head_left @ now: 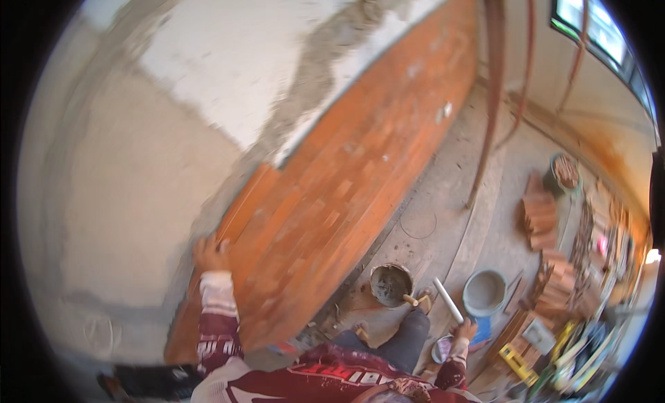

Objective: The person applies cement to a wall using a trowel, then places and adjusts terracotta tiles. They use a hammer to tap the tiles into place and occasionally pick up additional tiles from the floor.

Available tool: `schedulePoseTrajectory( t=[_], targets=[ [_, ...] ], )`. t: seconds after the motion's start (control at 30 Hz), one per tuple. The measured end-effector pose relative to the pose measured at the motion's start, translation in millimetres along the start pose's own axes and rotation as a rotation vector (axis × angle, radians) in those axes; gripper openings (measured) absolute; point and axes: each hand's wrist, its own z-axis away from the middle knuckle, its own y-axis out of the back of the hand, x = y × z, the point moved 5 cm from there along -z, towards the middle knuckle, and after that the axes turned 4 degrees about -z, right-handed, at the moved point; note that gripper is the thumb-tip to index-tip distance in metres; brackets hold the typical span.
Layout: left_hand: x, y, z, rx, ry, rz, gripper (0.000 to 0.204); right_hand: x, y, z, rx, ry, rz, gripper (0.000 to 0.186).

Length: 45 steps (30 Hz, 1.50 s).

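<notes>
My left hand [210, 255] rests at the top edge of the orange-brown tiled wall [332, 202], its fingers apart and touching the edge by the bare plaster. The fingers are a little blurred. Low on the right, my right hand [465, 329] is closed round the lower end of a white tube [448, 300], which slants up and left. Between my feet and the wall stands a bucket of grey mortar [392, 285]. A tool's wooden handle [411, 301] sticks out over its rim.
A grey-green basin [485, 293] stands right of the tube. Farther right lie stacked tiles [539, 212], a bucket of tile pieces [566, 173] and a yellow spirit level [518, 364]. Reddish poles [492, 105] rise from the floor at the upper right.
</notes>
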Motion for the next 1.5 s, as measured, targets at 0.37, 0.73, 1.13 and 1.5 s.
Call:
schedulePoseTrajectory(
  t=[0.37, 0.73, 1.13, 1.5],
  targets=[
    [0.7, 15.3, -8.5, -0.225, 0.226, 0.097, 0.034, -313.2, -275.9, 239.1, -1.099, -0.02, -0.154, 0.013],
    [-12.6, 22.3, -8.9, -0.212, 0.204, 0.257, 0.026, -297.4, -301.4, 365.1, -1.049, 0.18, -0.275, 0.013],
    [-22.1, 8.5, -11.8, -0.301, 0.12, 0.244, 0.022, -296.7, -292.6, 436.9, -1.011, 0.578, -0.193, 0.019],
    [-19.6, 8.1, -13.7, -0.351, 0.202, 0.284, 0.023, -304.0, -298.5, 461.0, -0.963, 0.659, -0.101, 0.016]
  ],
)
